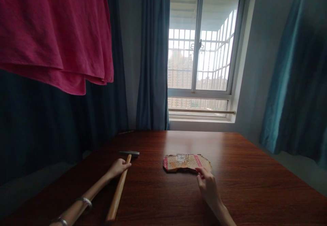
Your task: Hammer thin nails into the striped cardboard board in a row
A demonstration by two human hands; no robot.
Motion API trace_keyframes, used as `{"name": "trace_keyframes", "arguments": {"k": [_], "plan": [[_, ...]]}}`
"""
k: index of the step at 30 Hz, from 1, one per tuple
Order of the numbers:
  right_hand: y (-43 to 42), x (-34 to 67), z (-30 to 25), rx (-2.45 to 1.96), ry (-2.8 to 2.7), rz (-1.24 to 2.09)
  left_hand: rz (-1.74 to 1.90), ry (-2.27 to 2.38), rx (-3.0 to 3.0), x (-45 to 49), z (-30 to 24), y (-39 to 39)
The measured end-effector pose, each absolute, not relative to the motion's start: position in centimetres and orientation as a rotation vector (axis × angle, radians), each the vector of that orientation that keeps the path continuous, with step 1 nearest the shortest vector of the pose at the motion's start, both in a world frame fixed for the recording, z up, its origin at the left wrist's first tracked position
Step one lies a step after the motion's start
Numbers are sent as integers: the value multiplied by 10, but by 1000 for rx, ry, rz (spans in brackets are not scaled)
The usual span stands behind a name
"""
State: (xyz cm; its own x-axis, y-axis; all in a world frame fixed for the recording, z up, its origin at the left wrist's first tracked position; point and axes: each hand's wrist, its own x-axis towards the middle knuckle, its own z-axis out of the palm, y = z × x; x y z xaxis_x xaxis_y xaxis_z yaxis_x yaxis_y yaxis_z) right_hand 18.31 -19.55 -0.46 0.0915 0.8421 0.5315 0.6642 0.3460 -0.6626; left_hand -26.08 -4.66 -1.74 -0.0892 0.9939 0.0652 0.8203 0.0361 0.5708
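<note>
On the left, my left hand (119,167) is closed around the wooden handle of a hammer (120,192), just below its metal head. The hammer lies at a slant, its handle end toward me. Right of it, a flat patterned board (176,165) with uneven edges and pink bands lies on the table. Several thin nails (182,157) stand upright in a row near the board's far edge. My right hand (207,182) has its fingers bent at the near right edge of this board and appears to grip it; the thumb's contact is hard to make out.
Both hands work over a brown wooden table (153,202). Beyond it is a sliding window (199,45) with bars outside. A blue curtain (154,55) hangs left of the window. A pink cloth (56,32) hangs at upper left, above table height.
</note>
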Motion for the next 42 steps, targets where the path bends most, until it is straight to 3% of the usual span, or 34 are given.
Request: {"name": "trace_keyframes", "arguments": {"k": [28,38,42], "plan": [[-150,245,2,-1594,-1770,87,305,2086,2082,-264,-9,-41],[-132,228,6,-1560,-2018,189,189,2309,2260,-220,36,-69],[-124,224,6,-1562,-2113,220,353,1861,2663,-160,45,-79]]}}
